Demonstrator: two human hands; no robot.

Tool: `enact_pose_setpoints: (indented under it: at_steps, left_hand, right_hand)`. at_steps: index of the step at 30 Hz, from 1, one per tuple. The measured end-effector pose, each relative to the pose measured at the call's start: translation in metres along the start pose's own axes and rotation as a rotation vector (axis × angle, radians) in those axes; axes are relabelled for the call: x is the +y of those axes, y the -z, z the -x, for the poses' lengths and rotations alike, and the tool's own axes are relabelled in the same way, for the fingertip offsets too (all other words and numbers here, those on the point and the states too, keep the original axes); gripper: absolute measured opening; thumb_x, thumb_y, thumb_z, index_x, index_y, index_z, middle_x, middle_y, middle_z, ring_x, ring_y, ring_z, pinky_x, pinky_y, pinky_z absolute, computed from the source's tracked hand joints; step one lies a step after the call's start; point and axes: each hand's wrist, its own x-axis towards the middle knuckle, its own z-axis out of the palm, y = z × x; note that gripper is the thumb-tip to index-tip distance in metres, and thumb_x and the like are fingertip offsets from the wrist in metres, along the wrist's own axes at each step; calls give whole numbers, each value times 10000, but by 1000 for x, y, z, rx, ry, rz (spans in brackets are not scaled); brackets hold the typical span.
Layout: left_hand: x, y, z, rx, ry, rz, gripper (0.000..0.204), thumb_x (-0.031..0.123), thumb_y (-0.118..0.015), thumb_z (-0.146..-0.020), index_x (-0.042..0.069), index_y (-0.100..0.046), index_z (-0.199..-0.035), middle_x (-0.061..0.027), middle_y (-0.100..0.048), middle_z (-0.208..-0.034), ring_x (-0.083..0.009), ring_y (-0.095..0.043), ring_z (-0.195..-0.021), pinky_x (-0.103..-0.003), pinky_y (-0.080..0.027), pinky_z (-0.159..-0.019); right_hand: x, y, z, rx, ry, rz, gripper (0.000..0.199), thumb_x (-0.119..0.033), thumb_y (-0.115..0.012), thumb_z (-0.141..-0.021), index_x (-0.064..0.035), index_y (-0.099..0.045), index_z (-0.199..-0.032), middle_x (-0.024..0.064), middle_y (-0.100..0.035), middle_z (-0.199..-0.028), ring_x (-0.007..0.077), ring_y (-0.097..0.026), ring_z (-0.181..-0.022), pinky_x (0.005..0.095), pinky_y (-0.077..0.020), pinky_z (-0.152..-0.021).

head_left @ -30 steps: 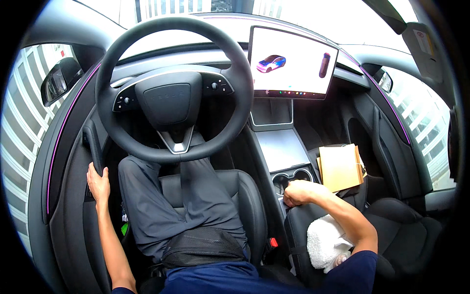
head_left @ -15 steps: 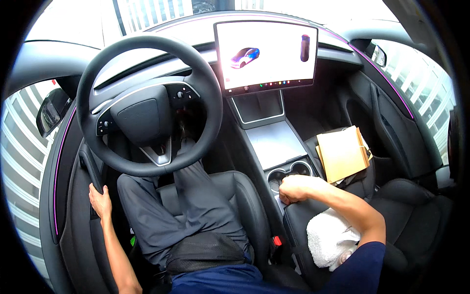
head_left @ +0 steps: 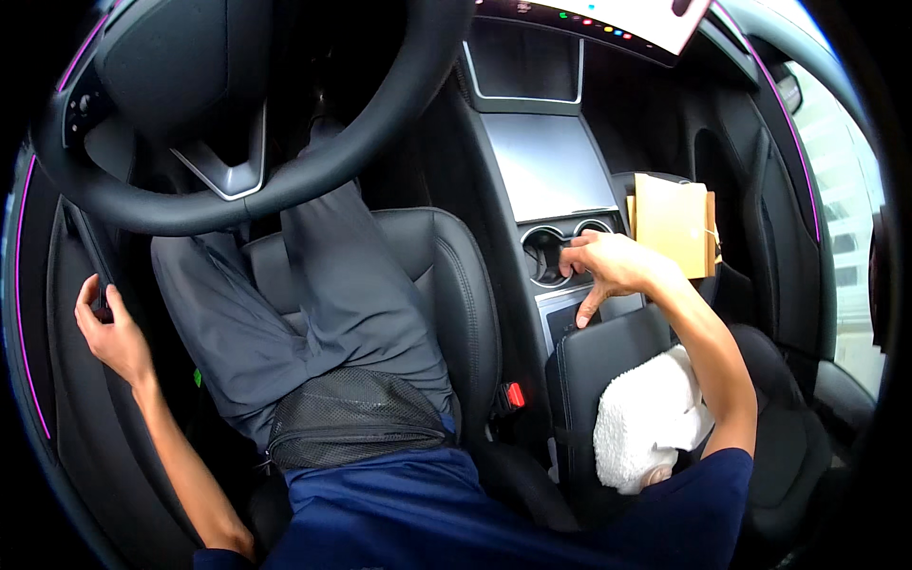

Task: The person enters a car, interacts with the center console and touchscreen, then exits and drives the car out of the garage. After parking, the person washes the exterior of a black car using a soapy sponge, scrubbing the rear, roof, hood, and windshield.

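Note:
My right hand point(head_left: 613, 266) is over the centre console, fingers and thumb apart, and no held thing shows in it. Its index fingertip reaches the edge of the round cup holders point(head_left: 543, 255), while the thumb points down at a dark flat panel point(head_left: 560, 321) in a light frame. Whether the thumb touches that panel I cannot tell. Just behind is the black padded armrest point(head_left: 608, 361), with a white fluffy towel point(head_left: 646, 418) lying on it under my right forearm. At the driver's door, my left hand point(head_left: 114, 337) has its fingers and thumb around the lower end of the black door grip point(head_left: 90, 252).
A black steering wheel point(head_left: 275, 185) arches over my legs. Tan envelopes point(head_left: 670, 223) lie on the passenger seat. Ahead of the cup holders is a silver console lid point(head_left: 546, 166), below a screen point(head_left: 608, 24). A red seat-belt buckle point(head_left: 514, 394) sits beside my seat.
The view has tilted down. My right hand has gone from closed at the rear of the cup holders to spread fingers, uncovering the dark panel. My left hand stays at the door grip.

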Motion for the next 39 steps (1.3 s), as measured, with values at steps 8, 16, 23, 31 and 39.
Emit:
enact_pose_setpoints:
  at_steps: [8, 16, 23, 31, 39]
  left_hand:
    - [240, -3, 117, -873, -649, 917, 258, 22, -709, -785, 46, -692, -1042, -112, -705, -1024, -277, -677, -912, -379, -540, -806]
    - [352, -29, 210, -1128, -811, 1009, 554, 83, -747, -762, 98, -618, -1301, -102, -554, -1297, -319, -500, -1218, -425, -434, -971]
    - [346, -35, 222, -1045, -728, 1113, 583, 54, -747, -703, 183, -691, -1269, -53, -580, -1281, -302, -507, -1196, -420, -417, -994]
    - [342, -40, 239, -941, -670, 1176, 527, 111, -747, -765, 187, -687, -1284, -53, -599, -1274, -288, -517, -1195, -420, -421, -1004]
    - [286, -23, 149, -732, -604, 1193, 265, 109, -683, -901, 80, -699, -1163, -127, -646, -1193, -309, -623, -1078, -418, -510, -942]
  right_hand:
    - [10, 7, -12, -7, 66, -94, 740, -511, -945, -503, -24, -640, -968, 134, -656, -913, 320, -642, -959, 419, -522, -822]
    - [-2, -12, 17, 85, 74, -81, 736, -344, -922, -625, -5, -580, -1182, 208, -638, -1114, 393, -610, -1135, 463, -514, -949]
    - [-6, -11, 17, 35, 38, -39, 777, -413, -905, -653, -38, -563, -1242, 204, -610, -1152, 403, -597, -1148, 477, -514, -937]
    - [-11, -11, 13, -51, -38, 34, 779, -358, -893, -678, -94, -530, -1315, 177, -581, -1247, 368, -557, -1230, 464, -489, -1000]
    - [1, 25, 22, 122, -78, -157, 1061, -757, -821, -605, 22, -587, -1284, 182, -645, -1070, 328, -638, -1021, 415, -541, -858]
